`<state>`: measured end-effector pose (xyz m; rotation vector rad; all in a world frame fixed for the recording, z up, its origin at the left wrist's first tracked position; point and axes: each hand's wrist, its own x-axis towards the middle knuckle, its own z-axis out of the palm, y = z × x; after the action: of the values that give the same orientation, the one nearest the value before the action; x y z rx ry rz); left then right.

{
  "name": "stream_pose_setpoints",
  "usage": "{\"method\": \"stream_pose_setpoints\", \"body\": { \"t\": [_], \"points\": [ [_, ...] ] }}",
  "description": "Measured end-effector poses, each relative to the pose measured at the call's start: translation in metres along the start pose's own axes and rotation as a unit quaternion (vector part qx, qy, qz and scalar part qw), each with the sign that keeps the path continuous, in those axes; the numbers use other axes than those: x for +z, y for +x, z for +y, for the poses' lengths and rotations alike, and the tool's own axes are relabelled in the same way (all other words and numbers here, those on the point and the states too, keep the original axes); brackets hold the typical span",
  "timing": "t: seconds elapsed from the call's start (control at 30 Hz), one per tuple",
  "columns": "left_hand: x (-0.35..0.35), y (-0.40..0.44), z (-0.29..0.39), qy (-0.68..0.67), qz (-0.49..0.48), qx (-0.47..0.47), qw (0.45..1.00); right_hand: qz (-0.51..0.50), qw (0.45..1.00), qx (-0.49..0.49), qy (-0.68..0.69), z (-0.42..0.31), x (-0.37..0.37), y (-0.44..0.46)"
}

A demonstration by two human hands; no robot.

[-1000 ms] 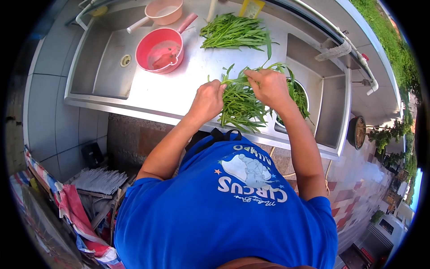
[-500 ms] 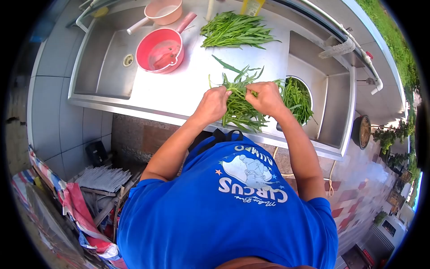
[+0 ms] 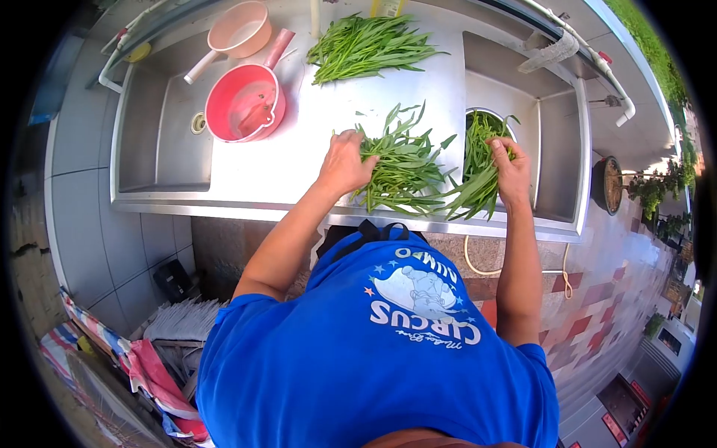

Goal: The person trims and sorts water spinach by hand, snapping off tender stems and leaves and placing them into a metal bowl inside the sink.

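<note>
My left hand curls loosely against the leafy pile on the steel surface; my right hand pinches a trailing bunch — a light grip should spare leaves.

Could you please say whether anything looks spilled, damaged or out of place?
Nothing looks spilled or damaged; only the near pile of greens looks slightly untidy, its leaf tips reaching the sink unit's front rim.
</note>
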<state>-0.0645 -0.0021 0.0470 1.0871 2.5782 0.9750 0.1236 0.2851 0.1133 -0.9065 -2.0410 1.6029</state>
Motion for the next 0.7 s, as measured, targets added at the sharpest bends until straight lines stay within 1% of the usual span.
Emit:
{"method": "stream_pose_setpoints", "body": {
  "t": [0.07, 0.13, 0.2, 0.27, 0.33, 0.4, 0.47, 0.57, 0.6, 0.67, 0.7],
  "points": [
    [-0.019, 0.031, -0.002, 0.019, -0.035, -0.065, 0.997, 0.046, 0.999, -0.002, -0.011, 0.001, -0.013, -0.008],
    [-0.018, 0.068, -0.026, 0.029, 0.015, -0.046, 0.998, 0.088, 0.996, 0.001, 0.001, 0.005, -0.027, -0.012],
    [-0.017, 0.108, -0.051, 0.1, 0.078, -0.015, 0.992, 0.126, 0.991, 0.012, 0.036, 0.012, -0.042, -0.02],
    [-0.017, 0.144, -0.068, 0.177, 0.062, -0.052, 0.981, 0.168, 0.984, 0.02, 0.062, 0.011, -0.051, -0.027],
    [-0.006, 0.171, -0.09, 0.226, 0.044, -0.073, 0.97, 0.206, 0.974, 0.021, 0.087, 0.01, -0.066, -0.033],
    [-0.011, 0.192, -0.095, 0.242, -0.079, -0.13, 0.958, 0.233, 0.964, 0.04, 0.117, 0.013, -0.08, -0.037],
    [-0.008, 0.206, -0.108, 0.276, -0.12, -0.124, 0.945, 0.254, 0.953, 0.058, 0.152, 0.018, -0.095, -0.037],
    [-0.011, 0.209, -0.101, 0.276, -0.1, -0.164, 0.942, 0.272, 0.94, 0.091, 0.183, 0.025, -0.11, -0.034],
    [-0.014, 0.206, -0.098, 0.287, -0.098, -0.16, 0.939, 0.28, 0.935, 0.102, 0.195, 0.026, -0.114, -0.029],
    [-0.015, 0.203, -0.093, 0.307, -0.091, -0.153, 0.935, 0.29, 0.929, 0.095, 0.209, 0.041, -0.13, -0.012],
    [-0.011, 0.205, -0.095, 0.283, -0.087, -0.165, 0.941, 0.287, 0.93, 0.099, 0.207, 0.044, -0.134, -0.004]
  ]
}}
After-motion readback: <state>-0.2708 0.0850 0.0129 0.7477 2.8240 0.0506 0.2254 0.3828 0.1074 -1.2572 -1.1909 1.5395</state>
